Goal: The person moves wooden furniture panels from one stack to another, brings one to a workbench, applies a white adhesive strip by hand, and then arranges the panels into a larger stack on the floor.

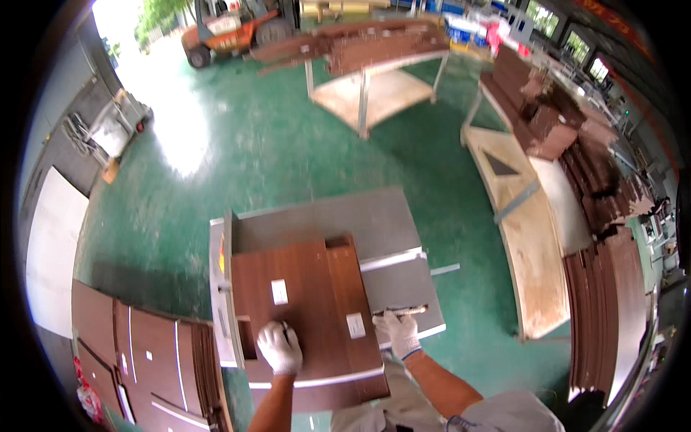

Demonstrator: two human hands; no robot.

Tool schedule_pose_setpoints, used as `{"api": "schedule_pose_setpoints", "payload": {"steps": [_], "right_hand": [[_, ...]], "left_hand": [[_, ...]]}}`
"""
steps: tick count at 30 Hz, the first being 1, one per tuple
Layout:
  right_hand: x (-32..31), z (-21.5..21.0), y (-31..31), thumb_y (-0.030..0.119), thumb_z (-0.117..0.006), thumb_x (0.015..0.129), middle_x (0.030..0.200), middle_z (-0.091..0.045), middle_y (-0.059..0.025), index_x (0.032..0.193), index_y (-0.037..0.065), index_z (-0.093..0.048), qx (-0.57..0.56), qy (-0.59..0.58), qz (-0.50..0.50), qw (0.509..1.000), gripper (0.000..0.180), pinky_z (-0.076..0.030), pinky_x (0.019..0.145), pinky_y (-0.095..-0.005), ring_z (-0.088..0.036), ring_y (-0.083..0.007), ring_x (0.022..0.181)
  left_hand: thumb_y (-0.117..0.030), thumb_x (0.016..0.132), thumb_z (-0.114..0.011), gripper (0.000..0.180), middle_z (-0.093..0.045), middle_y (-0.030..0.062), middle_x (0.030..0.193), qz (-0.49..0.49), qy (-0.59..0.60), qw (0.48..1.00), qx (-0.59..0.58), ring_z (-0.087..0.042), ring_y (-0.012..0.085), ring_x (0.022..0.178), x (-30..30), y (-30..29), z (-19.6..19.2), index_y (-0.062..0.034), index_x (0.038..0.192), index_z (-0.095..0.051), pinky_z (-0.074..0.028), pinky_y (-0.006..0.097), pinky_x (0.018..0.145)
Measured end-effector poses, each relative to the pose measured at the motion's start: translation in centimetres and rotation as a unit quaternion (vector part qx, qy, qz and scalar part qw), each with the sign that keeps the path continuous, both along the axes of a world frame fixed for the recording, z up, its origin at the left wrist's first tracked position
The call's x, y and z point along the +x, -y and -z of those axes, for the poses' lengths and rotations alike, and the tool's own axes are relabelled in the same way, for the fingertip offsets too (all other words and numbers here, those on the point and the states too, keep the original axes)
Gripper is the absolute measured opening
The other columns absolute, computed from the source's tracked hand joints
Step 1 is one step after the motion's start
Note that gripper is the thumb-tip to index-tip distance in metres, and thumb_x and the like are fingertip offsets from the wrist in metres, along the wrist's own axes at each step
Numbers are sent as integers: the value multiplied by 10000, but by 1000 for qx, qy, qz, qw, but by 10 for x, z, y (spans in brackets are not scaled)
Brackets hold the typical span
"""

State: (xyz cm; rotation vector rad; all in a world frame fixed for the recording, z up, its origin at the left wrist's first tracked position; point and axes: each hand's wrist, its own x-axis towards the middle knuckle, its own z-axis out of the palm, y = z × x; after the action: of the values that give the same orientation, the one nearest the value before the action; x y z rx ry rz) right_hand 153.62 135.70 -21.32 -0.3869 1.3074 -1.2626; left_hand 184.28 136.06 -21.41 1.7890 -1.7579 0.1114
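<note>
On the table (392, 212): a brown panel (313, 309) is lying flat before the person, its near end reaching toward the person's legs.
Panel: two white labels are showing on its face, one left of middle (279, 291), the other nearer the right edge (355, 326); one cutout (246, 338) is opening at its left side, another (337, 243) at its far edge; a white strip (317, 379) is running across its near end.
Left hand (281, 349): gloved, it is resting on the panel just right of the left cutout, fingers curling; a dark thing (289, 333) is showing among them, too small to name, so whether the hand is gripping it I cannot tell.
Right hand (400, 335): gloved, it is pinching a stick (414, 310) between narrowed fingers, just beyond the panel's right edge.
Stick: slim and pale, it is pointing rightward over the grey table.
Left stack (155, 353): brown boards are standing near the table, to the person's left.
White sheet (54, 248): it is leaning along the wall at far left.
Right rack (533, 245): its pale shelf is curving past the table, well apart; brown boards (604, 309) are filling the space beside it.
Far rack (363, 104): it is bearing a loose heap (381, 47) of brown boards.
Forklift (234, 32): orange, it is standing beyond, near the bright doorway.
</note>
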Motion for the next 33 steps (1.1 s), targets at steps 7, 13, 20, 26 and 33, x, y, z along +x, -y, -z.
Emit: {"api": "schedule_pose_setpoints", "payload": {"steps": [7,13,20,26,33], "right_hand": [[-1,23,89,193,-659,1029,1144,-728,-142,1195,-10,-658,-49,16,20,998,261,-576,952,-401,-727,-249,1040],[14,16,119,158,-653,1017,1155,-728,-75,1245,-48,-665,-73,-77,-35,994,308,-544,944,-323,-689,-161,1037],[8,35,144,85,-674,999,1071,-711,-78,1143,-8,-637,-95,-30,-8,995,175,-592,837,-330,-701,-162,934],[12,23,147,72,-667,1004,1061,-715,-100,1206,-17,-603,-76,1,18,997,230,-595,862,-336,-702,-173,933],[16,20,126,59,-643,1014,1064,-717,-77,1124,-17,-654,-105,-37,-8,994,135,-572,867,-325,-684,-148,939]], "left_hand": [[-141,884,-682,158,-637,149,1145,20,-11,1000,4,-578,400,1099,-13,9,3,-42,995,-630,-439,548,960],[-146,896,-698,179,-642,157,1155,1,12,999,35,-589,391,1102,-12,0,-10,-22,1015,-646,-446,531,963],[-180,904,-694,216,-634,149,1169,3,21,999,42,-582,393,1129,-10,-1,-4,-25,1040,-632,-437,539,977],[-166,925,-668,193,-634,153,1203,1,12,999,47,-570,394,1154,-10,0,-3,-27,1050,-623,-422,538,1008],[-161,896,-707,205,-643,146,1174,0,26,999,34,-588,393,1130,-7,-1,-2,-29,1034,-632,-441,534,982]]}}
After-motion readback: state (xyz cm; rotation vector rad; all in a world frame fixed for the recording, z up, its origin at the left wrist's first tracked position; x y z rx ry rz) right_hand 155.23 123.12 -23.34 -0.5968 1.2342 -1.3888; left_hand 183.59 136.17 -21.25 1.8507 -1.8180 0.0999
